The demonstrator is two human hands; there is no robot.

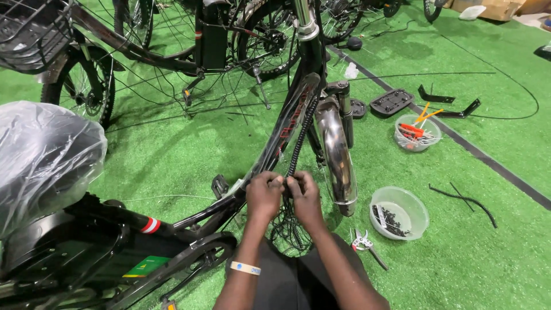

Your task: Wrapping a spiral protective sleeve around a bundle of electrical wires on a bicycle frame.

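Both hands down low at the bike frame, working the same spot. Left hand curled tight, fingers pinched on the bundle of black cables right where it meets the down tube. Right hand touching the left, knuckle to knuckle, fingers also closed around that same bundle. Spiral cable wrap running up the tube straight above the hands, loose cable loops hanging just below them. White wristband on the left arm.

Just right of the right hand: chrome fender, tip hanging beside the knuckles. Further right on the green turf, a clear bowl with small black bits inside, and below the right hand a pair of cutters lying near that bowl. Well beyond, up and right, a second clear bowl with red and orange tools, plus a flat black pedal near it.

Left of the left hand: pedal close by, rear rack lower down, and a plastic-wrapped saddle far out. More bikes parked up top, basket in the corner.
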